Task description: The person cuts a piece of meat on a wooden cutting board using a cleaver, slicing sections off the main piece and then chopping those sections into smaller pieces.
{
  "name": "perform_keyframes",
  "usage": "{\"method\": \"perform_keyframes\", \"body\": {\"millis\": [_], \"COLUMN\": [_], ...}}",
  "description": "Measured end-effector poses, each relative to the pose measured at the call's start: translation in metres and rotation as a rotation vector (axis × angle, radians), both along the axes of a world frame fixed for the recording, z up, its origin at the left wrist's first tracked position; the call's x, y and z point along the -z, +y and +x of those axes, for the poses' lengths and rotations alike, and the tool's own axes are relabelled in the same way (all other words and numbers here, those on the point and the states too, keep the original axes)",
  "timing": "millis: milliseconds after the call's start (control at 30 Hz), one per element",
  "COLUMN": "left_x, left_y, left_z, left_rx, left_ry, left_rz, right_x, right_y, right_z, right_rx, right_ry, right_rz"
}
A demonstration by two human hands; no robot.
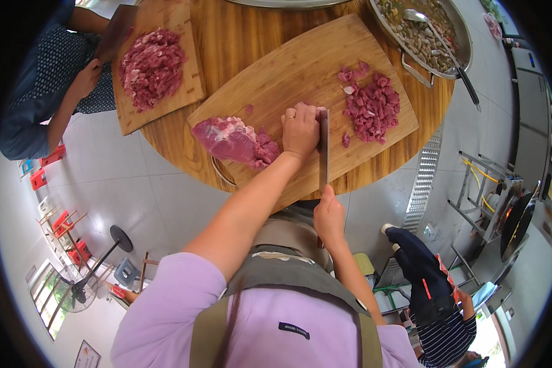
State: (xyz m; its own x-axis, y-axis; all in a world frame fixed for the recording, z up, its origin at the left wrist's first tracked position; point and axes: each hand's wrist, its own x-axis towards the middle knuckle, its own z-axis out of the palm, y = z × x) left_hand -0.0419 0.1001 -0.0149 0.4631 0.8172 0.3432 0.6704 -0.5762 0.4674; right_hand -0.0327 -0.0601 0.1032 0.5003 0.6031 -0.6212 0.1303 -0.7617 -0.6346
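My right hand point(329, 215) grips the handle of a cleaver point(324, 147), its blade upright on edge over the wooden cutting board point(267, 83). Just left of the blade, my left hand point(301, 131) presses down on a piece of raw meat point(307, 105), mostly hidden under curled fingers. A ring shows on that hand. To its left lies a large chunk of raw red meat point(227, 138) with white fat on top. Right of the blade sits a heap of diced meat point(373, 110), with a few loose bits around it.
At left, a co-worker's hand point(87, 79) holds another cleaver point(117, 32) beside minced meat point(152, 69) on a second board point(188, 92). A metal pan point(462, 41) of cooked food with a ladle point(434, 34) stands at the round table's point(211, 27) far right. Another person point(432, 285) stands behind, right.
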Motion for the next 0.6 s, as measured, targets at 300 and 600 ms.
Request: {"method": "perform_keyframes", "body": {"millis": [300, 600], "left_x": [0.002, 0.005], "left_y": [0.005, 0.000], "left_z": [0.002, 0.000], "left_rx": [0.069, 0.143], "left_ry": [0.078, 0.124], "left_rz": [-0.011, 0.106], "right_x": [0.006, 0.028], "right_y": [0.019, 0.056], "right_z": [0.021, 0.047], "right_rx": [-0.009, -0.178], "right_ry": [-0.112, -0.338], "right_rz": [0.152, 0.257]}}
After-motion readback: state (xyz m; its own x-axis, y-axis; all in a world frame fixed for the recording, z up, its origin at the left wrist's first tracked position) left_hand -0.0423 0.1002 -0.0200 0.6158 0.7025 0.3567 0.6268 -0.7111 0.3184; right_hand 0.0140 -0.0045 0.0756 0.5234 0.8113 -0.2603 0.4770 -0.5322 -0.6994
